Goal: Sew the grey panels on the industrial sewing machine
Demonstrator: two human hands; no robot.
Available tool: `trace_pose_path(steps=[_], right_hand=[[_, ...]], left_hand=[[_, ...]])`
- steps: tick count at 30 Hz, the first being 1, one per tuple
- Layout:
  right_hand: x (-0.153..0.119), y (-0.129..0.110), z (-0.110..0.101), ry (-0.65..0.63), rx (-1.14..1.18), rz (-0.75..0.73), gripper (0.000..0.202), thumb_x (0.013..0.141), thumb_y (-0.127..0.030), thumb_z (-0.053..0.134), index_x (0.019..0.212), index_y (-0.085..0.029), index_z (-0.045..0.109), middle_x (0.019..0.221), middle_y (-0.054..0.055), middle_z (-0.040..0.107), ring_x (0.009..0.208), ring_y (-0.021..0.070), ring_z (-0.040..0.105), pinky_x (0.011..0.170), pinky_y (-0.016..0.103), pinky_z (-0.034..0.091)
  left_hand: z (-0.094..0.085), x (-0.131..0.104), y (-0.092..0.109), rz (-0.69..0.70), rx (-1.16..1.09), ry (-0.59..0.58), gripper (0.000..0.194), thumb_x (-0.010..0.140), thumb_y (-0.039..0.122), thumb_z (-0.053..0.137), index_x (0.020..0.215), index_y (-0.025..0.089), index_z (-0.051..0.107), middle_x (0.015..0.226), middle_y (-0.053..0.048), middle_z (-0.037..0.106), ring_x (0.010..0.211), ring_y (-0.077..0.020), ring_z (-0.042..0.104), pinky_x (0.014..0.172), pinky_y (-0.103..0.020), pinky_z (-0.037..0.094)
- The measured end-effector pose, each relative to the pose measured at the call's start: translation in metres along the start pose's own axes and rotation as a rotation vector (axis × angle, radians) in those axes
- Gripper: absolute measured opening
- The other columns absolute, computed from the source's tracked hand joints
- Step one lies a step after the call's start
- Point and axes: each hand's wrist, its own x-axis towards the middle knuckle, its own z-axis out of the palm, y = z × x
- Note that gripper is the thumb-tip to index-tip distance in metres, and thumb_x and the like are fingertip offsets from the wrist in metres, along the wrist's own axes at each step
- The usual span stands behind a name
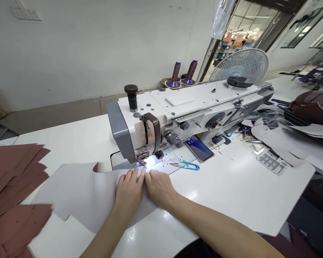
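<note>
A pale grey, leather-like panel (78, 190) lies across the sewing table; a curled edge shows its brown face. Its upper edge is at the needle area of a white sewing machine (142, 157), lit by a small lamp. My left hand (129, 188) rests on the panel just before the presser foot, fingers laid flat and pointing at the needle. Close beside it, my right hand (160, 186) is closed, fingers curled on the panel's right edge. The fingertips nearly meet below the foot, and the exact pinch is hidden.
Blue thread snips (185, 165) and a phone (200, 147) lie right of the needle. Brown panels (16, 179) are piled at left. Two thread cones (175, 75) and a fan (242, 64) stand behind the machine. Scraps and a template (271, 162) lie at right.
</note>
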Motion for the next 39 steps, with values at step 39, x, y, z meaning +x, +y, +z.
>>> trace_pose_path(steps=[39], right_hand=[[-0.0027, -0.0033, 0.0071, 0.085, -0.022, -0.063, 0.016, 0.086, -0.005, 0.04, 0.093, -0.015, 0.05, 0.079, 0.005, 0.057, 0.072, 0.0174, 0.053, 0.058, 0.028, 0.032]], left_hand=[[0.004, -0.0034, -0.0047, -0.042, -0.122, 0.036, 0.044, 0.083, 0.004, 0.041, 0.119, 0.022, 0.059, 0.113, -0.008, 0.063, 0.101, -0.0225, 0.053, 0.079, -0.034, 0.042]])
